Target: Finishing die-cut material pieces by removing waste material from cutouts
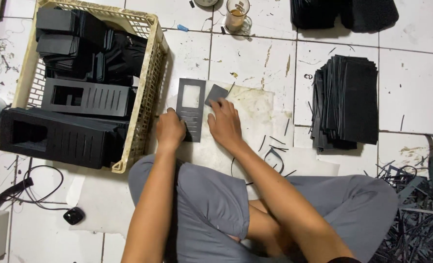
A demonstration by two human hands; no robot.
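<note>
Grey-trousered crossed legs (216,204) fill the 6 o'clock foreground; ahead at 12 o'clock, a black slotted panel (190,108) with a rectangular window lies flat on a white sheet (255,112). Left hand (170,129), fingers curled, presses on the panel's lower edge; right hand (224,124), fingers together, pinches a small dark square piece (216,94) just beside the panel at 3 o'clock. Cream crate (146,102) of black parts sits at 9 o'clock, a stack of black sheets (348,102) at 3 o'clock.

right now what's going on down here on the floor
A person sits cross-legged on the tiled floor. Their left hand presses on a flat black panel with a rectangular cut-out and slots, lying on a white sheet. Their right hand touches a small dark square piece. Similar panels fill a cream crate; a black stack lies to the right.
</note>
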